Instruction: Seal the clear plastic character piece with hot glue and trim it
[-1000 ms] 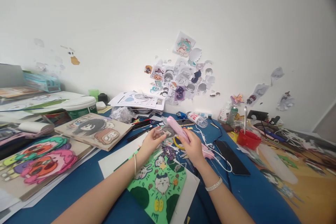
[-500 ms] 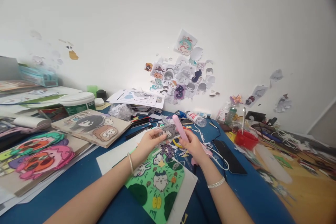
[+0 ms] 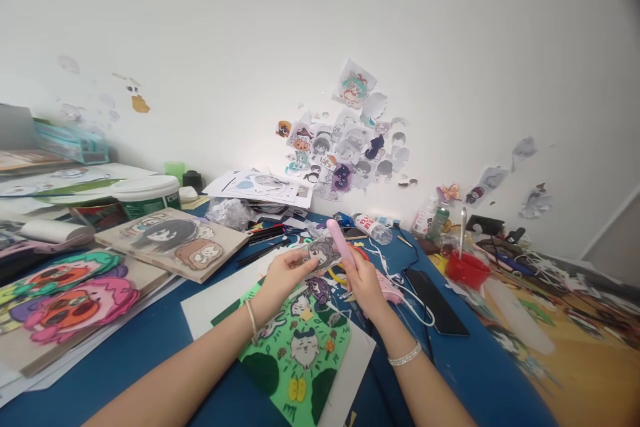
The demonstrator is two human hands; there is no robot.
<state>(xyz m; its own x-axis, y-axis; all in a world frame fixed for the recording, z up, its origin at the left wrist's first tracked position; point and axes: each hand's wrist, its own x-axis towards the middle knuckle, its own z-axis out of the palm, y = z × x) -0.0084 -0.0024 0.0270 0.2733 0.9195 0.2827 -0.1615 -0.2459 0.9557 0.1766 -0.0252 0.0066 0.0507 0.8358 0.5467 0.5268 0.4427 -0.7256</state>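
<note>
My left hand (image 3: 280, 280) pinches a flat, see-through character cutout (image 3: 326, 252) in grey tones, raised above the desk. My right hand (image 3: 365, 285) is wrapped round a pink stick-shaped tool (image 3: 338, 237) with a rounded top end, tilted beside the cutout's right edge. Whether the tool touches the cutout I cannot tell. Below both hands lies a green cartoon picture (image 3: 280, 373) on a white sheet (image 3: 361, 353). A purple character figure (image 3: 318, 291) shows at the picture's upper end, under the held cutout.
Painted boards (image 3: 235, 250) and a white-lidded tub (image 3: 145, 188) stand on the left. A plastic bottle (image 3: 373, 228) lies behind my hands. To the right are a white cable (image 3: 431, 319), a black slab (image 3: 436, 300) and a red cup (image 3: 467, 269) holding a metal handle.
My right hand and the pink tool have shifted slightly left. Its fingers sit a little differently on the tool. My left hand still holds the cutout in nearly the same place.
</note>
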